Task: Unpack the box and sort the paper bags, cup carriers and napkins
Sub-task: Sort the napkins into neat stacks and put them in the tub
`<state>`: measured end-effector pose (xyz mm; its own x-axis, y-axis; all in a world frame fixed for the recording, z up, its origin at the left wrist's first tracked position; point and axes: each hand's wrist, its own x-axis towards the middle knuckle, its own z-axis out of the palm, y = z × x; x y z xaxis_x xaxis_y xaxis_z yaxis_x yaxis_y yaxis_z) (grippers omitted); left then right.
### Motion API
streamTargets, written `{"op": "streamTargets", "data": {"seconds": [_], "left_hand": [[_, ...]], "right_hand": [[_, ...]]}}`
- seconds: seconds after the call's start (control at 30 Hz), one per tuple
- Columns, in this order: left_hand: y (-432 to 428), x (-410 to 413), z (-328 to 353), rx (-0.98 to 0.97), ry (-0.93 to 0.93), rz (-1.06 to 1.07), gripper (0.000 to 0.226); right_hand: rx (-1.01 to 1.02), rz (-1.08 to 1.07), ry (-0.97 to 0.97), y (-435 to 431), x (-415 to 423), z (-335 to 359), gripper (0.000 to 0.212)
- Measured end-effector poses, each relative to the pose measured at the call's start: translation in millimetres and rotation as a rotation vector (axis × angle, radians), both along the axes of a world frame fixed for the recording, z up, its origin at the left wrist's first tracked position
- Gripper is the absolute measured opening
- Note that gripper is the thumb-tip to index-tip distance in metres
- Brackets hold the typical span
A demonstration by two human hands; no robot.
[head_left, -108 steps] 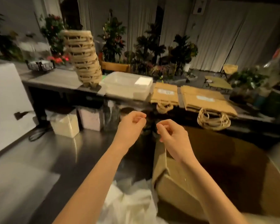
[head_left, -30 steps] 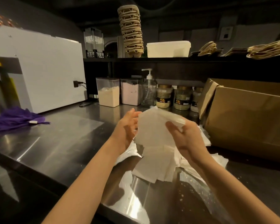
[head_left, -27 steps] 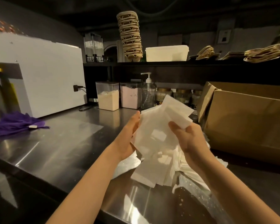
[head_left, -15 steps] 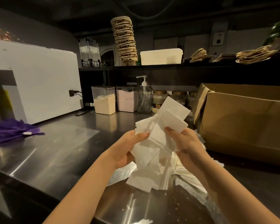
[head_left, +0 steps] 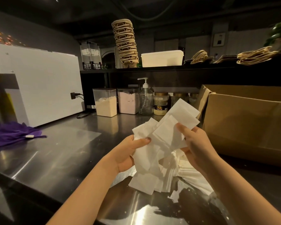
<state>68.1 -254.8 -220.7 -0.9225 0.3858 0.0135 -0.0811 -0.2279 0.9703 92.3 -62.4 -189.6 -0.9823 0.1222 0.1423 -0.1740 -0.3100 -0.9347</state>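
Best squared up on the broad, scuffed stainless-steel counter (head_left: pixel 55 151), just left of the open brown cardboard box (head_left: pixel 246 127): tap the edges down, align, then lift as one stack. Probably bound for the shallow white plastic tub (head_left: pixel 162 58) on the shelf, inside hidden. Light pressure only.

Fanned bundle of white folded paper napkins (head_left: pixel 170 132) held up over a spilled heap of the same (head_left: pixel 190 174). Left hand (head_left: pixel 128 153) wrapped round the bundle's left side, thumb pressed across the front; right hand (head_left: pixel 196 143) clamped on the right edge.

Dull corrugated board on the box. Ribbed moulded pulp in the leaning tower of tan cup carriers (head_left: pixel 126 46). Twisted cord-like handles on the flat paper bags (head_left: pixel 253 55). Soft, matte, rectangular tissue, prone to slipping and creasing.
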Motion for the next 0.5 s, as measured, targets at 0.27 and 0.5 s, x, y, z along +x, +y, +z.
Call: {"op": "streamTargets", "data": {"seconds": [0.27, 0.5], "left_hand": [[-0.4, 0.1, -1.6, 0.030, -0.004, 0.001, 0.044], [0.4, 2.0, -0.7, -0.071, -0.009, -0.055, 0.051]], "right_hand": [[-0.065, 0.037, 0.003, -1.0, 0.1, 0.2, 0.027], [0.022, -0.004, -0.014, 1.3, -0.5, 1.2, 0.025]]}}
